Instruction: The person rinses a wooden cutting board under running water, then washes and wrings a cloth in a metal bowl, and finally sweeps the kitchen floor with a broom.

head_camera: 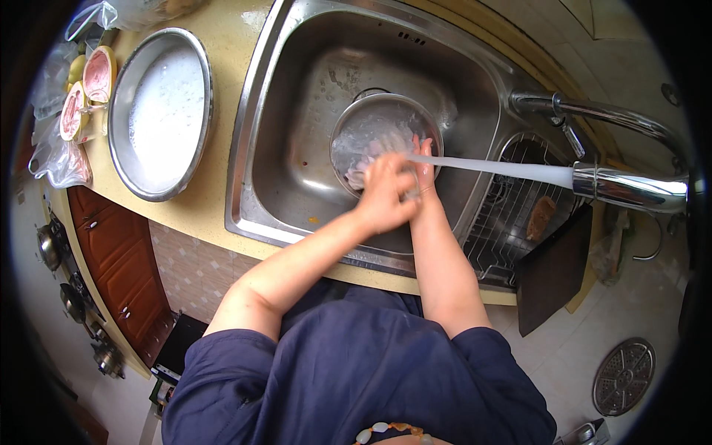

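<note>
A round metal bowl [340, 123] of cloudy water stands in the stainless steel sink [295, 139], with pale pinkish pieces, perhaps meat or squid, in it. Water streams from the chrome faucet [628, 185] at the right toward my hands. My left hand [389, 192], blurred, is bent over the bowl's near side by my other wrist; whether it grips anything is unclear. My right hand [424, 161] reaches into the bowl at its right side, palm up with fingers apart, no item seen in it. A larger metal basin [207, 105] of foamy water sits on the counter at the left.
Halved pink-lined fruit rinds [99, 73] and plastic bags [61, 158] lie beyond the basin at the left. Right of the sink bowl are a wire rack [484, 233], a brown scrubbing pad [541, 218] and a dark board [556, 272] that juts over the counter's edge.
</note>
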Tool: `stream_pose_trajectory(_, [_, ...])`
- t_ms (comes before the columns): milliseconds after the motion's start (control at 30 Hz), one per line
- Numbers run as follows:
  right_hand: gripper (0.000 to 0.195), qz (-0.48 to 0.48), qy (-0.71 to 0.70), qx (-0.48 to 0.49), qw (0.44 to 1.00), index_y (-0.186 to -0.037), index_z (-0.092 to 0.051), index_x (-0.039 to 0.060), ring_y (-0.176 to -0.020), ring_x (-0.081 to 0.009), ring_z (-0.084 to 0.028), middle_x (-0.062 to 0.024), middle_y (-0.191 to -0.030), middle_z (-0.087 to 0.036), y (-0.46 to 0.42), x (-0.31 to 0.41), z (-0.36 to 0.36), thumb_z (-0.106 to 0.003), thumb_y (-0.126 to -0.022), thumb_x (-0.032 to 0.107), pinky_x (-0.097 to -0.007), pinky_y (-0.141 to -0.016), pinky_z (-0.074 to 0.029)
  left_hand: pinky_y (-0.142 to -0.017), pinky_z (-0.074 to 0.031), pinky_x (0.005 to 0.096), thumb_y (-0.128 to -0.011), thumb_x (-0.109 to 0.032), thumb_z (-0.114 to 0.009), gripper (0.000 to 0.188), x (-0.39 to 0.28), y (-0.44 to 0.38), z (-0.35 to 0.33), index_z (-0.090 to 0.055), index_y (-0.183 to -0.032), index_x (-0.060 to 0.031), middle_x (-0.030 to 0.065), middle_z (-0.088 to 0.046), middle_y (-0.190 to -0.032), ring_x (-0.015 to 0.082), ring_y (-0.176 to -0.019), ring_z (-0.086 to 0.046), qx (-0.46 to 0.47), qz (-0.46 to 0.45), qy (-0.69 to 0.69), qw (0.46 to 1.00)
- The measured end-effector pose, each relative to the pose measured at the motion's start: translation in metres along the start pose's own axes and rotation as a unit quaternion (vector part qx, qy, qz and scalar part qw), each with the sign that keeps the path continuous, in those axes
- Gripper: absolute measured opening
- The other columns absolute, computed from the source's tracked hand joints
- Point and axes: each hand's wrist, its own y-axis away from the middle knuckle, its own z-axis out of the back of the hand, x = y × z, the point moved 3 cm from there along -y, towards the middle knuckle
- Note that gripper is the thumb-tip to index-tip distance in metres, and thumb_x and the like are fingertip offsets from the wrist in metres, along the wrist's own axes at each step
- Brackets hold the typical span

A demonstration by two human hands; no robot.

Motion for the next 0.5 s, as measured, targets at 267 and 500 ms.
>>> stream_pose_trajectory(267, [0.037, -0.014, -0.089, 0.176, 0.980, -0.106, -0.056, 0.0153, -0.098, -0.0221, -0.058, -0.0070, -0.101, -0.060, 0.019, -0.026, 0.004, -0.047, -0.089, 0.047, -0.0393, -0.093, -0.042, -0.064, -0.043, 0.0445, -0.077, -0.026, -0.062, 0.020, -0.014, -0.016, -0.031, -0.056, -0.068, -0.0094, 0.0105, -0.060, -0.083, 0.0349, -0.077, -0.054, -0.040, 0.025, 0.006, 0.999])
stream_pose_trajectory(500, [0.028, -0.034, 0.032, -0.091, 0.995, -0.106, -0.058, 0.0000, -0.092, -0.0193, -0.061, -0.0095, -0.099, -0.063, 0.027, -0.002, 0.020, -0.055, -0.090, 0.023, -0.0323, -0.081, -0.050, -0.064, -0.046, 0.0468, -0.075, -0.020, -0.061, 0.013, 0.052, -0.045, -0.015, -0.056, -0.072, -0.0078, 0.0129, -0.058, -0.078, 0.0355, -0.074, -0.057, -0.085, 0.127, -0.096, 0.984])
